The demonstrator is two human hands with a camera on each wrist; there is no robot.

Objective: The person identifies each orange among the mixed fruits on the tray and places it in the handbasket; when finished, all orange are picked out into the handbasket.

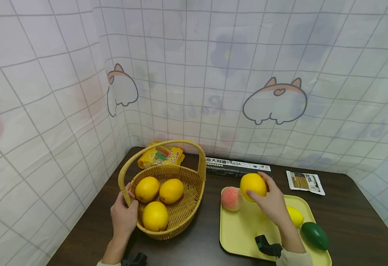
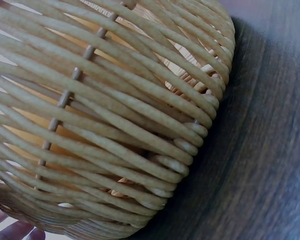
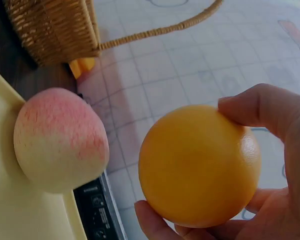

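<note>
My right hand (image 1: 273, 203) holds a round yellow-orange fruit (image 1: 253, 187), which looks like an orange, above the tray. In the right wrist view the thumb and fingers grip the orange (image 3: 197, 165) from opposite sides. My left hand (image 1: 124, 214) grips the wicker basket (image 1: 188, 208) at its left rim, by the foot of the handle. Three similar yellow-orange fruits (image 1: 155, 216) lie in the basket. A pink peach (image 1: 231, 198) sits at the left edge of the light yellow tray (image 1: 237, 236). The left wrist view shows the basket's woven side (image 2: 115, 110) and some fingertips (image 2: 12, 232).
On the tray, a lemon (image 1: 295, 216) is partly hidden behind the right forearm, with a dark green fruit (image 1: 314, 235) at the right edge. Behind stand a black pasta box (image 1: 227, 170), a yellow packet (image 1: 160, 157) and a white-and-brown pouch (image 1: 305, 182). Patterned cloth walls (image 1: 194, 74) border the dark table.
</note>
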